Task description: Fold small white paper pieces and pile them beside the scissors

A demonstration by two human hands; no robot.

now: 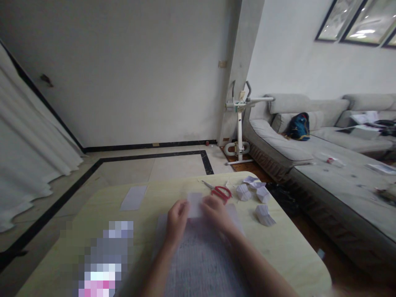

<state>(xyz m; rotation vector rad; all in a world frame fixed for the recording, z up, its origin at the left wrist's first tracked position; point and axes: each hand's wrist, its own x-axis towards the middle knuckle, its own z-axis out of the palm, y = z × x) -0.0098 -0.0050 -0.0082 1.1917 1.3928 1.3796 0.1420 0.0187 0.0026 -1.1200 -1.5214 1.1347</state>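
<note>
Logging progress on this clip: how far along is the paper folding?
Done: several folded paper pieces lie at the right of the table, near the red-handled scissors. In hand: the left hand and right hand pinch a small paper piece above a large sheet. Left: a flat paper strip lies unfolded, apart from both hands, on the table's left side.

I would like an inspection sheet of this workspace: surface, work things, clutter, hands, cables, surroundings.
Surface: pale yellow table with rounded corners.
Job's things: small white paper, held over a large printed sheet lying on the table.
Clutter: red scissors beyond the hands, folded paper pieces at right, paper strip at left.
Hands: left hand and right hand both pinch the small white paper.
Cables: nothing seen.
Surroundings: grey sofa with blue backpack, exercise bike, white curtain.
</note>
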